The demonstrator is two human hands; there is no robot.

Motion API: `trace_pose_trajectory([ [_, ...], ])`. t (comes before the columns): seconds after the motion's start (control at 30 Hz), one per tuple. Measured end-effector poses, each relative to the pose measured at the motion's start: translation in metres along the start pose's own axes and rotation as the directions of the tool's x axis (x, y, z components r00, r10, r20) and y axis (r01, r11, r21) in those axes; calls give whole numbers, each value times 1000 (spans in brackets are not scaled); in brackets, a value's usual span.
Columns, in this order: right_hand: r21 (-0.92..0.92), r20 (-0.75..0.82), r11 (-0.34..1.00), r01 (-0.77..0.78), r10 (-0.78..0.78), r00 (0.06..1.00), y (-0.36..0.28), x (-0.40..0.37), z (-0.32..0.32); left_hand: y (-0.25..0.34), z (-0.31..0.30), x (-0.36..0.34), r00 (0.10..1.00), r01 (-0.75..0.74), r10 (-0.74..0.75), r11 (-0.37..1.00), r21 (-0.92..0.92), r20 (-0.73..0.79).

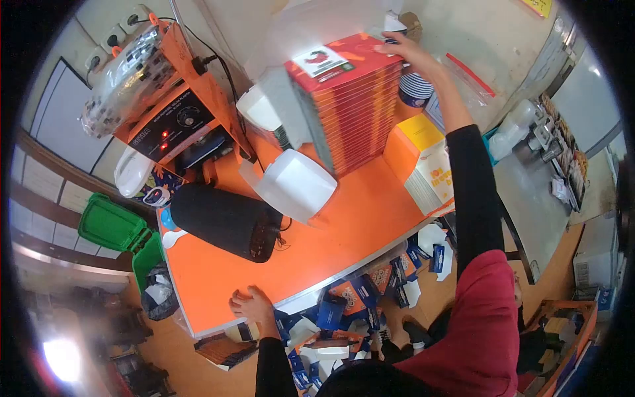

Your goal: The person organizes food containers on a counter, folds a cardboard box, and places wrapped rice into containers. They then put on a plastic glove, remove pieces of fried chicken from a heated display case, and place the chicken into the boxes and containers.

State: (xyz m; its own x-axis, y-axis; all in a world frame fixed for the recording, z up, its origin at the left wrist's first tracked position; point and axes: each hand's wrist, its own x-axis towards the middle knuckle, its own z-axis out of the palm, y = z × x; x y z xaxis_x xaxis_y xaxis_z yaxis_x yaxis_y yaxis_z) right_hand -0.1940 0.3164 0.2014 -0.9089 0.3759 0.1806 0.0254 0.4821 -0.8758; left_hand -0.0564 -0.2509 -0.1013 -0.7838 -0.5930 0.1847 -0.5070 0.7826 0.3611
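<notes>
A tall stack of red printed cartons (357,109) stands at the back of the orange table (221,284), with a white label on its top. My right hand (405,50) lies over the stack's top right corner, fingers stretched out. Down at the table's front left edge, my left hand (251,306) rests with fingers spread and nothing in it. An open white box (299,186) sits in front of the stack. To the stack's right is a pile of yellow and white folded cartons (423,165).
A black cylindrical speaker (221,218) lies on the table's left, below an orange sealing machine (175,129). Blue paper cups (415,89) stand behind the yellow cartons. Many blue and orange boxes (360,291) fill the space under the front edge. A green bin (112,221) is at left.
</notes>
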Motion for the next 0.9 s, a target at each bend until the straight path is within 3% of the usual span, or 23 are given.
trace_pose_trajectory([
  [0.13,-45,-31,989,138,-140,990,-15,6,40,11,-9,-2,999,37,-38,999,27,16],
  [0.23,-181,-59,959,219,-233,971,-31,-12,56,11,-10,-2,998,56,-57,997,49,22],
  [0.27,-323,-114,906,273,-324,939,-30,-18,62,11,-8,-1,998,62,-63,997,52,20],
  [0.37,-426,78,872,239,-228,971,-46,-53,49,5,-6,-2,1000,14,-13,1000,-17,7],
  [0.4,-374,51,862,343,-350,935,-41,-62,45,4,-7,-2,1000,17,-17,1000,-12,11],
  [0.5,-469,128,839,275,-243,962,-74,-105,35,8,-8,-1,1000,24,-24,1000,-3,17],
  [0.53,-514,35,811,280,-306,951,-71,-113,43,9,-12,-3,999,29,-29,1000,7,16],
  [0.6,-623,-171,777,87,-244,954,-83,-143,71,11,-11,-3,997,67,-69,996,51,34],
  [0.67,-612,-308,790,-35,-197,931,-93,-150,94,13,-13,-3,995,85,-88,995,55,46],
  [0.83,-524,-313,851,30,-225,923,-116,-135,132,12,-9,-3,996,81,-83,993,81,24],
  [0.9,-365,-270,930,33,-140,953,-127,-131,148,12,-12,-4,998,51,-54,994,95,32],
])
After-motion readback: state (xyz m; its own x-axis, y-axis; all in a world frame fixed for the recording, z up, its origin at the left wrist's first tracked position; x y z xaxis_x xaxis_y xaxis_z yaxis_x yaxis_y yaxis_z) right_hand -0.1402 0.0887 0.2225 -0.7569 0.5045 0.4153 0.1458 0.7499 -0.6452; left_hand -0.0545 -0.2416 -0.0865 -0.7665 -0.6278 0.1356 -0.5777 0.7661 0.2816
